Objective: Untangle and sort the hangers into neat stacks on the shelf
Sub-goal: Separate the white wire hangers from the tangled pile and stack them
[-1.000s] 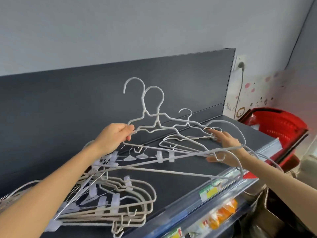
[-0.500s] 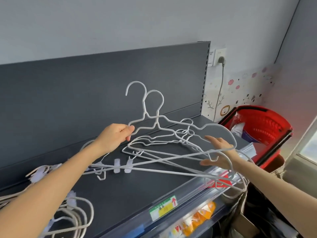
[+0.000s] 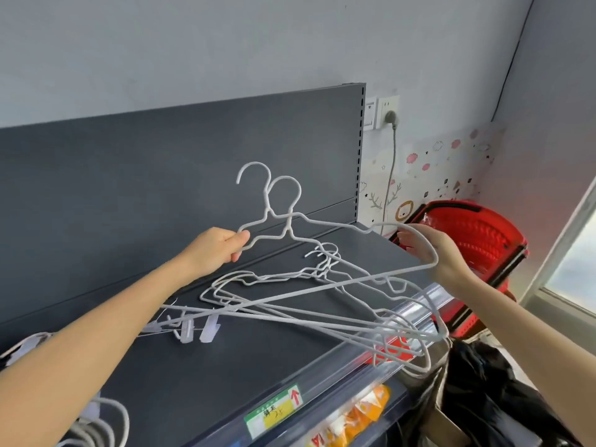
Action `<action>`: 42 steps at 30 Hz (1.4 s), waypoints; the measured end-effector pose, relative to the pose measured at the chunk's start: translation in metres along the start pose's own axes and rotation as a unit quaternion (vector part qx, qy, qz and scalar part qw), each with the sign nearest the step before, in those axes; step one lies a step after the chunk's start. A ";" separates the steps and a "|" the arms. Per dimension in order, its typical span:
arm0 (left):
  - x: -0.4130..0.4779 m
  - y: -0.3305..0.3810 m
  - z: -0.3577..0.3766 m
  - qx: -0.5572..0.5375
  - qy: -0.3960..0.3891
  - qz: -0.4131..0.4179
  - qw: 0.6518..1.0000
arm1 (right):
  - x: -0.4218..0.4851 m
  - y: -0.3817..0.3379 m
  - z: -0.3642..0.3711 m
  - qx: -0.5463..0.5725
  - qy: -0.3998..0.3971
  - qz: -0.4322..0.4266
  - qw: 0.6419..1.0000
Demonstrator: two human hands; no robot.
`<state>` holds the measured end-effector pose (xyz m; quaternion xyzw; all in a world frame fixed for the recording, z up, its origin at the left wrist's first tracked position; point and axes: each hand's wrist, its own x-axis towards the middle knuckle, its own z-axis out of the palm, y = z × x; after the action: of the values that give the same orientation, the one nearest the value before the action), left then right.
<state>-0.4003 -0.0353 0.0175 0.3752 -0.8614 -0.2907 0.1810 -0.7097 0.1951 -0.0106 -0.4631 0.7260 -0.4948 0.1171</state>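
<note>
Two white wire hangers [image 3: 292, 221] are held upright above the dark grey shelf [image 3: 225, 375]. My left hand [image 3: 216, 248] grips their left shoulder. My right hand [image 3: 432, 250] curls round their right end loop. Below them a stack of plain white hangers [image 3: 322, 304] lies flat on the shelf, its right ends sticking out past the front edge. A clip hanger [image 3: 193, 327] lies under my left forearm. More white hangers [image 3: 96, 430] show at the bottom left corner.
The shelf's grey back panel [image 3: 161, 188] rises behind. A red shopping basket [image 3: 477, 240] stands at the right past the shelf end. A wall socket with a plugged cable [image 3: 388, 117] is above it. A price label [image 3: 277, 411] and orange packets [image 3: 354, 421] sit below the front edge.
My view has swung right, leaving the left pile mostly out of frame. My right hand rose and took hold of the right end of the two lifted hangers. They now stand clear above the flat stack.
</note>
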 end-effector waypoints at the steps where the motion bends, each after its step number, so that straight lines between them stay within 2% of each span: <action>1: 0.007 0.005 0.002 0.002 -0.005 0.002 1.000 | 0.004 0.000 -0.003 -0.004 0.009 0.001 1.000; 4: 0.029 0.022 0.009 0.026 -0.027 0.014 0.999 | 0.019 0.008 -0.016 -0.014 0.028 0.048 0.998; 7: 0.047 0.035 0.022 0.061 -0.061 0.019 0.996 | 0.022 0.016 -0.032 0.072 -0.011 0.150 0.986; 9: 0.059 0.037 0.036 0.083 -0.085 0.009 0.993 | 0.020 0.019 -0.036 0.081 -0.047 0.170 0.981; 11: 0.072 0.035 0.052 0.092 -0.104 0.000 0.990 | 0.020 0.019 -0.028 0.037 -0.092 0.147 0.984; 12: 0.078 0.033 0.061 0.088 -0.110 -0.005 0.990 | 0.019 0.020 -0.021 -0.019 -0.122 0.123 0.985; 14: 0.088 0.025 0.075 0.083 -0.105 -0.014 0.991 | 0.019 0.027 -0.006 -0.159 -0.176 0.074 0.969; 16: 0.094 0.015 0.085 0.093 -0.087 -0.024 0.992 | 0.017 0.035 0.004 -0.218 -0.205 0.052 0.953; 24: 0.103 -0.001 0.111 0.061 -0.098 -0.016 0.993 | 0.018 0.052 0.028 -0.251 -0.246 0.042 0.935; 29: 0.090 0.010 0.097 0.143 -0.135 0.047 0.979 | 0.024 0.046 0.041 -0.267 -0.264 0.019 0.927; 33: 0.054 0.010 0.070 0.192 -0.144 0.078 0.968 | 0.027 0.025 0.056 -0.274 -0.271 -0.028 0.922; 38: -0.004 -0.008 0.033 0.227 -0.158 0.040 0.960 | 0.020 -0.013 0.089 -0.256 -0.274 -0.100 0.922; 42: -0.045 -0.024 0.004 0.236 -0.142 0.025 0.961 | 0.006 -0.048 0.121 -0.257 -0.293 -0.161 0.907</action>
<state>-0.3601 -0.0138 -0.0051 0.3406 -0.9314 -0.1246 -0.0302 -0.6103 0.1127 -0.0276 -0.7117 0.6767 -0.1454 0.1203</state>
